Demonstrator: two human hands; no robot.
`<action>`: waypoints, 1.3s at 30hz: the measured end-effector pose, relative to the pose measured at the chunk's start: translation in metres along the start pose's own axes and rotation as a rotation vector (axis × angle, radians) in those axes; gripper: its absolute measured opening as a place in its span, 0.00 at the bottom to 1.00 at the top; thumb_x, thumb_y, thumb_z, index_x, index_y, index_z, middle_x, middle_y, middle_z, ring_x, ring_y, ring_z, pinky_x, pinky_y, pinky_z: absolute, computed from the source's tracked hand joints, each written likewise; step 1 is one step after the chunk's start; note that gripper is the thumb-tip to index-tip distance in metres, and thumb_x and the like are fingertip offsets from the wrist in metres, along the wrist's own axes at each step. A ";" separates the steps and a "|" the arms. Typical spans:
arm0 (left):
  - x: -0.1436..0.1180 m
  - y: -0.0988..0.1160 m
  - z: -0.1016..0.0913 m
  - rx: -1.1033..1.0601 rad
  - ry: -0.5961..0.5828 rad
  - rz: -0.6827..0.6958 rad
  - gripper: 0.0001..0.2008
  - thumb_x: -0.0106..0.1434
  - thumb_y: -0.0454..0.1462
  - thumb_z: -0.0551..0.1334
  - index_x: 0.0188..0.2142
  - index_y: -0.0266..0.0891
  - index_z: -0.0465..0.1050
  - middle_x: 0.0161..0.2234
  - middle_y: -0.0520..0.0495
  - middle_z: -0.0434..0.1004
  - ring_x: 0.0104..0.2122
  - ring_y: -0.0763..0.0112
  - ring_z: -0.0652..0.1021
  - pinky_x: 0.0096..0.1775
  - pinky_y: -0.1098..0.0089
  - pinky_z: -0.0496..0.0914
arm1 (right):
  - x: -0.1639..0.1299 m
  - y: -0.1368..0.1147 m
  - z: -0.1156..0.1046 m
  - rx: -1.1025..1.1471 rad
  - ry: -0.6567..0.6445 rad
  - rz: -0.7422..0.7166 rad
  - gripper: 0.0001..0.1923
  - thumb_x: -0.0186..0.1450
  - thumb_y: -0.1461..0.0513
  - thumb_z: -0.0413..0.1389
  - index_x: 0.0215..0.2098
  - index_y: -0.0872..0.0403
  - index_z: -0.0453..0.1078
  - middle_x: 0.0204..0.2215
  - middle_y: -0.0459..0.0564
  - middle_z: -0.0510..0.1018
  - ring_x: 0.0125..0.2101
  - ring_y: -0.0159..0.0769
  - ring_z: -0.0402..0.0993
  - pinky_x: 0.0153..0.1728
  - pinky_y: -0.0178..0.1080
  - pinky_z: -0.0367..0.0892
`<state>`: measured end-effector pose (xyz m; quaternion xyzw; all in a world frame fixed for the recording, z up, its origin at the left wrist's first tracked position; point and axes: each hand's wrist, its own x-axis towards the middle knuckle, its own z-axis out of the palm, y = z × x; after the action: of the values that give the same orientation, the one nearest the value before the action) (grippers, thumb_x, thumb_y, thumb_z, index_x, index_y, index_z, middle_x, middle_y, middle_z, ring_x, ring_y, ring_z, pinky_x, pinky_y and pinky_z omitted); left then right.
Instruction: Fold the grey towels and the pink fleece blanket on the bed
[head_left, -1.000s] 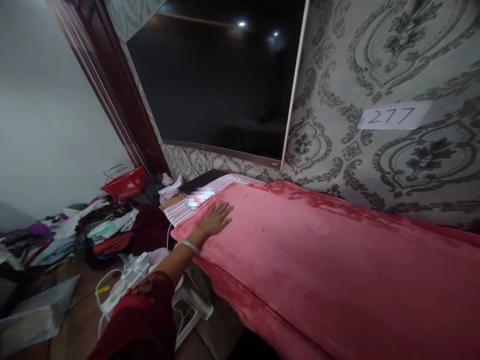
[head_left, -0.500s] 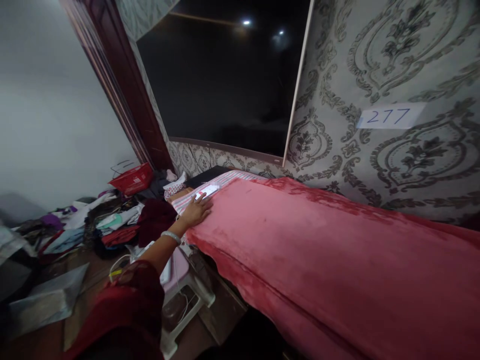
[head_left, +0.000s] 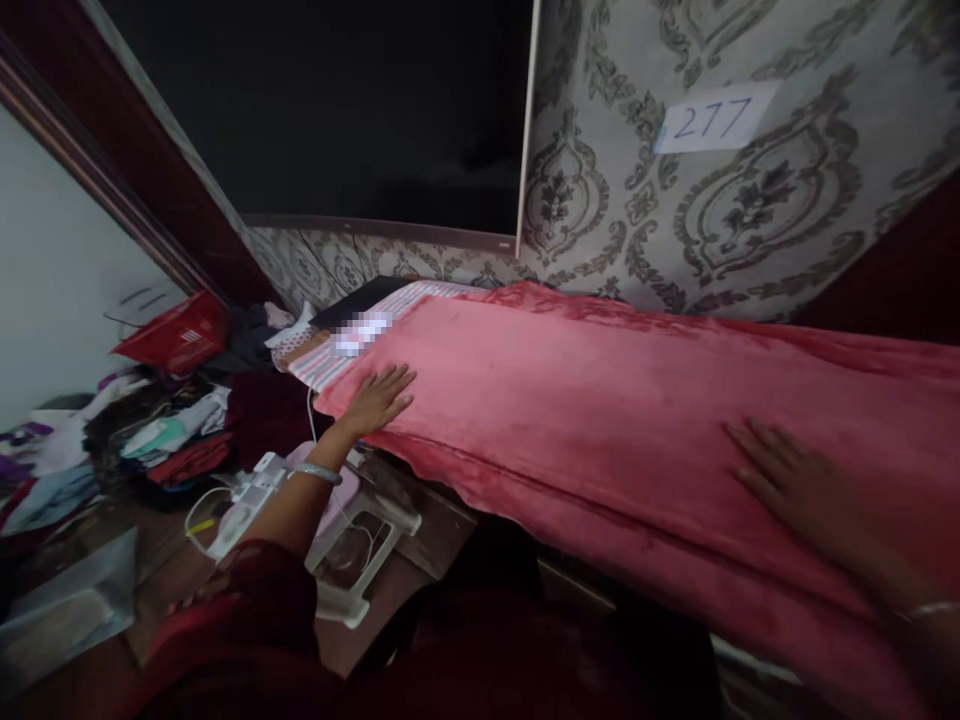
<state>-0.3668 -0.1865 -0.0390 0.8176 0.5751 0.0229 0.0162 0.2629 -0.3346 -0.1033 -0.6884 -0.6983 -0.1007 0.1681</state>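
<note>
A long pinkish-red plush blanket point(head_left: 570, 390) is spread over a low surface along the wall, its front edge hanging down. My left hand point(head_left: 379, 398) lies flat near the blanket's left end, fingers spread. Farther right, my right hand point(head_left: 795, 485) rests on the blanket with its fingers stretched out. Neither hand holds anything. Beyond my left hand a pixelated, light-coloured object point(head_left: 361, 334), perhaps a phone, lies on a striped cloth point(head_left: 319, 370) that shows from beside the blanket.
A dark television point(head_left: 360, 110) hangs above, next to a paper marked 277 point(head_left: 716, 118). On the left are a red basket point(head_left: 176, 332) and piled clothes point(head_left: 169, 440). A plastic stool point(head_left: 352, 525) with a white power strip point(head_left: 247, 505) stands below my left arm.
The view has tilted down and turned right. My left hand has drawn back from the phone-like object onto the blanket's edge area. My right hand has come into view on the blanket.
</note>
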 end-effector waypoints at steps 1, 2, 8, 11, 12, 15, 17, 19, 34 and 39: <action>0.000 0.000 -0.001 -0.011 0.005 0.005 0.30 0.72 0.48 0.45 0.71 0.46 0.52 0.72 0.48 0.47 0.71 0.60 0.49 0.69 0.50 0.47 | -0.002 -0.003 0.001 0.015 -0.040 0.014 0.40 0.71 0.40 0.30 0.70 0.48 0.59 0.66 0.61 0.63 0.66 0.51 0.58 0.60 0.58 0.60; 0.000 -0.001 -0.002 -0.025 0.011 0.008 0.30 0.72 0.48 0.45 0.71 0.46 0.53 0.72 0.48 0.48 0.71 0.60 0.49 0.69 0.50 0.46 | -0.004 -0.005 0.000 0.032 -0.077 0.033 0.39 0.71 0.41 0.31 0.71 0.50 0.58 0.67 0.61 0.61 0.67 0.51 0.55 0.62 0.58 0.57; 0.011 0.004 -0.014 -0.241 0.123 -0.095 0.30 0.71 0.48 0.45 0.63 0.35 0.66 0.64 0.40 0.68 0.62 0.58 0.70 0.62 0.56 0.65 | -0.009 -0.016 -0.031 0.112 -0.093 0.086 0.34 0.74 0.49 0.36 0.67 0.60 0.63 0.65 0.66 0.64 0.67 0.49 0.57 0.65 0.51 0.55; 0.028 0.046 -0.020 -0.256 0.214 -0.073 0.31 0.69 0.50 0.48 0.64 0.35 0.65 0.61 0.39 0.72 0.58 0.56 0.75 0.59 0.57 0.69 | -0.019 -0.032 -0.044 0.085 -0.050 0.077 0.32 0.74 0.50 0.39 0.65 0.59 0.65 0.63 0.65 0.67 0.65 0.53 0.60 0.65 0.55 0.56; 0.033 0.070 -0.022 -0.242 0.217 0.003 0.31 0.69 0.50 0.49 0.65 0.36 0.65 0.63 0.40 0.70 0.60 0.56 0.72 0.61 0.57 0.67 | -0.022 -0.039 -0.047 0.076 -0.037 0.071 0.31 0.74 0.50 0.40 0.65 0.58 0.66 0.63 0.64 0.67 0.65 0.54 0.60 0.64 0.57 0.57; 0.043 0.155 -0.024 -0.207 0.151 0.348 0.30 0.71 0.50 0.47 0.68 0.42 0.59 0.69 0.44 0.60 0.68 0.57 0.59 0.67 0.51 0.55 | -0.027 -0.064 -0.050 0.065 -0.044 0.021 0.28 0.74 0.51 0.41 0.67 0.51 0.63 0.66 0.58 0.64 0.66 0.54 0.57 0.62 0.63 0.57; 0.043 0.206 -0.020 -0.170 0.073 0.520 0.30 0.72 0.51 0.47 0.71 0.46 0.52 0.72 0.47 0.50 0.71 0.56 0.52 0.68 0.47 0.49 | -0.028 -0.078 -0.048 0.067 -0.069 -0.010 0.27 0.74 0.51 0.42 0.68 0.47 0.61 0.68 0.55 0.61 0.68 0.53 0.54 0.62 0.63 0.58; 0.042 0.238 -0.010 -0.123 -0.002 0.609 0.31 0.72 0.51 0.48 0.71 0.49 0.49 0.73 0.47 0.45 0.72 0.52 0.48 0.68 0.44 0.46 | -0.029 -0.087 -0.043 0.072 -0.085 -0.002 0.26 0.74 0.51 0.43 0.68 0.45 0.60 0.69 0.53 0.60 0.68 0.52 0.53 0.62 0.63 0.57; 0.006 0.282 0.009 -0.379 0.197 0.910 0.16 0.70 0.45 0.56 0.51 0.42 0.75 0.51 0.40 0.77 0.51 0.58 0.75 0.53 0.55 0.70 | -0.075 -0.113 -0.059 0.371 0.206 -0.058 0.13 0.71 0.58 0.53 0.49 0.48 0.76 0.44 0.55 0.76 0.45 0.45 0.73 0.47 0.52 0.71; 0.002 0.308 0.021 -0.254 0.224 0.944 0.08 0.70 0.39 0.57 0.42 0.41 0.74 0.39 0.42 0.76 0.40 0.59 0.74 0.41 0.59 0.70 | -0.074 -0.116 -0.057 0.332 0.234 -0.042 0.12 0.72 0.62 0.50 0.49 0.50 0.75 0.43 0.54 0.76 0.43 0.43 0.72 0.43 0.48 0.71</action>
<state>-0.0759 -0.2886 -0.0436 0.9727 0.1335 0.1852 0.0419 0.1527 -0.4284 -0.0684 -0.6200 -0.6953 -0.0671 0.3572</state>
